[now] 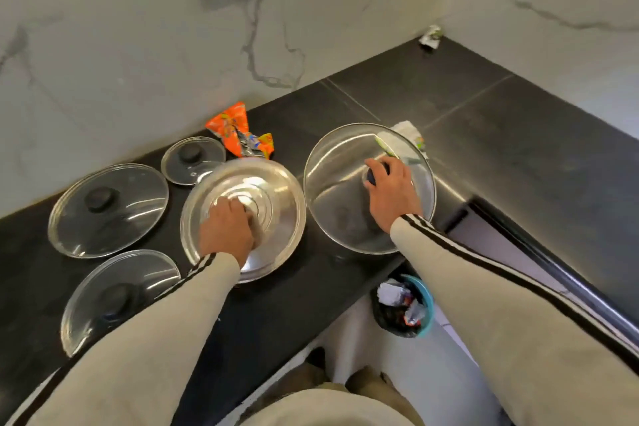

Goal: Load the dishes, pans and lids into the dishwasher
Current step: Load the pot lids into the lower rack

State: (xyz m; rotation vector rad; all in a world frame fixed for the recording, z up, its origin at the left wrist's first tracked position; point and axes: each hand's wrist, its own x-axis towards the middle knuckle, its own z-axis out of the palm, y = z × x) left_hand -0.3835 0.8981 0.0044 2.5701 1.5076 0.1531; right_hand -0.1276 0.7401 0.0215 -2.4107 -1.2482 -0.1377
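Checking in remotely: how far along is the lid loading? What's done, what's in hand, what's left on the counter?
Done: nothing that shows; no dishwasher is in view. In hand: the left hand grips the knob of the steel lid, and the right hand grips the knob of the large glass lid. Left: three glass lids untouched on the black counter, the big one, the small one and the near one.

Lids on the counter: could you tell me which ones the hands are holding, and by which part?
Left hand grips the steel lid by its centre knob; right hand grips the big glass lid by its knob.
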